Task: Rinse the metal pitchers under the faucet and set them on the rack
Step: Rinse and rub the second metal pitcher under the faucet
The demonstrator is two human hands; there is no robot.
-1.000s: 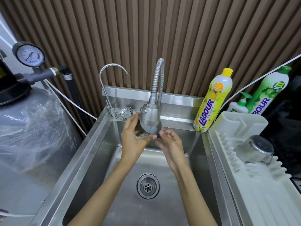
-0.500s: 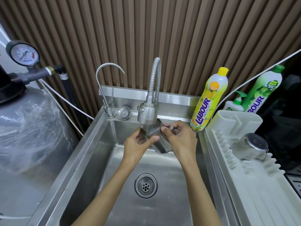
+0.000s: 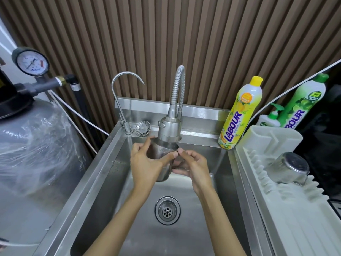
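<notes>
A small metal pitcher [image 3: 163,154] stands upright right under the spray head of the faucet [image 3: 169,129], over the steel sink [image 3: 217,209]. My left hand [image 3: 145,163] grips its left side, thumb across the front. My right hand [image 3: 193,167] holds its right side, where the fingers curl round the handle area; the handle itself is hidden. A second metal pitcher [image 3: 289,169] lies upside down on the white drying rack [image 3: 295,218] at the right.
A thin gooseneck tap [image 3: 118,100] and a loose strainer [image 3: 142,128] sit at the sink's back left. A yellow soap bottle [image 3: 239,111], a green one [image 3: 302,102] and a pump bottle [image 3: 271,119] stand behind the rack. A wrapped grey tank [image 3: 33,145] with a gauge fills the left.
The pitcher has turned from tilted to upright under the spray head. My right hand has dropped from its rim to its right side, and my left hand has shifted up along the body.
</notes>
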